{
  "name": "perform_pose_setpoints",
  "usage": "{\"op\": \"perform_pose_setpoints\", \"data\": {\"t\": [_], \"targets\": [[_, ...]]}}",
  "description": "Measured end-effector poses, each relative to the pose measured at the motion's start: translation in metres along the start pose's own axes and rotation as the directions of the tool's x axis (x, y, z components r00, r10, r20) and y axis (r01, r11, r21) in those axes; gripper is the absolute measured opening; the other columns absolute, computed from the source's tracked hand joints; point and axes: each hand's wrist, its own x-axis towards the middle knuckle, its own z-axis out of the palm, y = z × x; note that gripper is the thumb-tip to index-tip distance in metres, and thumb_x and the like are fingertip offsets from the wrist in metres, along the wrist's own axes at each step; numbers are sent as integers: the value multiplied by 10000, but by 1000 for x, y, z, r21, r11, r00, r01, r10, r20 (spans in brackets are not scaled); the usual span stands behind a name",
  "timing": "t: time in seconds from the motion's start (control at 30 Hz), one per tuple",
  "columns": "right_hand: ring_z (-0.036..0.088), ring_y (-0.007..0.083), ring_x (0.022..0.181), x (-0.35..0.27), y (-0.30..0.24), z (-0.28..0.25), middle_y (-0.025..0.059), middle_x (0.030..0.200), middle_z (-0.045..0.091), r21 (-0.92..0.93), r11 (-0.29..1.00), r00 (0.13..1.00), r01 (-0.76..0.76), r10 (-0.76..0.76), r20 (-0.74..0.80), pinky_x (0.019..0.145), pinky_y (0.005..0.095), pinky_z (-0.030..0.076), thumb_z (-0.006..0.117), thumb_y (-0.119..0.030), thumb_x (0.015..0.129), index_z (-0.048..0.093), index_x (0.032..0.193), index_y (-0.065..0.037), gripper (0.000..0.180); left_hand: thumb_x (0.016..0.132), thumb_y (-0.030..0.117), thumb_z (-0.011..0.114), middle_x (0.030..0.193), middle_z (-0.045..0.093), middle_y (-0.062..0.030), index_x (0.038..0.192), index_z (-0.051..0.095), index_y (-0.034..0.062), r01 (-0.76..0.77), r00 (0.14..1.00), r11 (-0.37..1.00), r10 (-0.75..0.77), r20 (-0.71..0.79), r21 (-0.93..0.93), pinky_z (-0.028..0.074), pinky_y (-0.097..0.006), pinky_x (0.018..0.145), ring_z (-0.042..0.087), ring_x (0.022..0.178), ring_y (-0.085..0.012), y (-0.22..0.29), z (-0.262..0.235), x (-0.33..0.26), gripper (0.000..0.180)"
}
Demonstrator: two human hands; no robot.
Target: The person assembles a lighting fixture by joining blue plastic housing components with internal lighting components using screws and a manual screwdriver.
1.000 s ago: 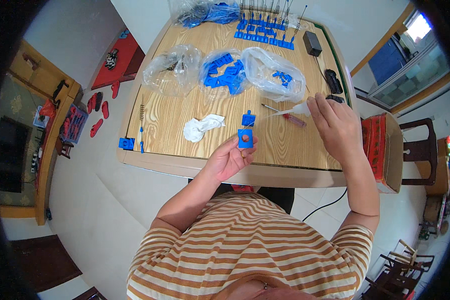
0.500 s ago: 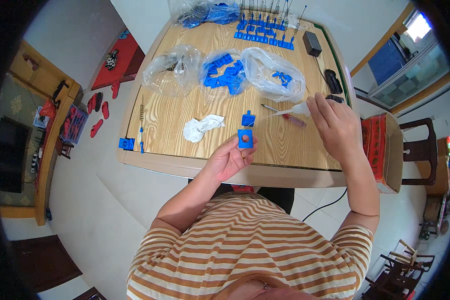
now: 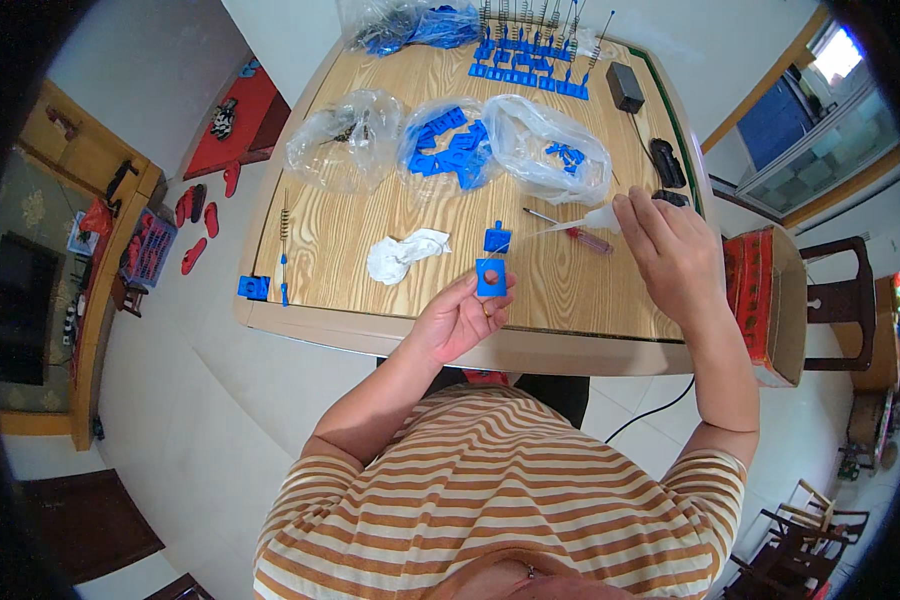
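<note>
Half-curled left hand (image 3: 460, 322) pinching flat, holed blue plate (image 3: 491, 290), right hand (image 3: 670, 248) closed round tapered translucent bottle (image 3: 601, 218), right of plate

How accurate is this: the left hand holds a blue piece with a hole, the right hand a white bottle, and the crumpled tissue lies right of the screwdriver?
One thing is wrong: the head view shows the crumpled tissue left of the screwdriver. The left hand does hold the blue piece with a hole, and the right hand the white bottle.
</note>
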Motion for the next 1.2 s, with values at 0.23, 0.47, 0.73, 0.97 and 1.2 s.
{"op": "perform_pose_setpoints", "data": {"t": [0.23,0.47,0.73,0.97,1.2], "targets": [[550,174,766,-1,0,0,95,994,579,5,1000,1000,-5,5,9,621,296,450,622,-83,701,609,1013,2,324,915,294,531,1188,549,-81,1170,521,72,1,1000,1000,-1,-26,21,452,-323,819,551,1008,-185,0,-2,0,339],[555,177,764,-1,0,1,99,990,582,9,1000,1000,0,0,-1,619,296,451,621,-83,698,609,1011,1,324,911,299,537,1173,552,-73,1178,514,58,5,1000,1000,-5,-25,24,453,-315,815,548,953,-170,0,1,0,360],[555,176,754,1,0,0,98,986,582,8,1000,1000,-3,3,-10,617,299,453,628,-93,690,609,1007,-1,331,907,294,547,1166,553,-77,1171,519,52,2,1000,1000,-2,-20,13,452,-320,817,540,943,-163,0,-1,0,359],[554,177,768,0,0,0,97,994,579,8,1000,1000,-5,5,8,626,303,455,627,-95,700,609,1020,1,334,915,296,533,1173,552,-80,1177,515,60,4,999,1000,-4,-35,16,453,-323,820,544,971,-169,0,1,0,353],[560,181,776,0,-2,1,99,1006,581,3,1000,999,-19,19,26,636,305,460,621,-91,711,610,1032,0,334,919,294,525,1162,554,-75,1194,504,54,-5,999,1000,6,-51,13,452,-314,816,545,944,-161,-1,3,-2,366]]}}
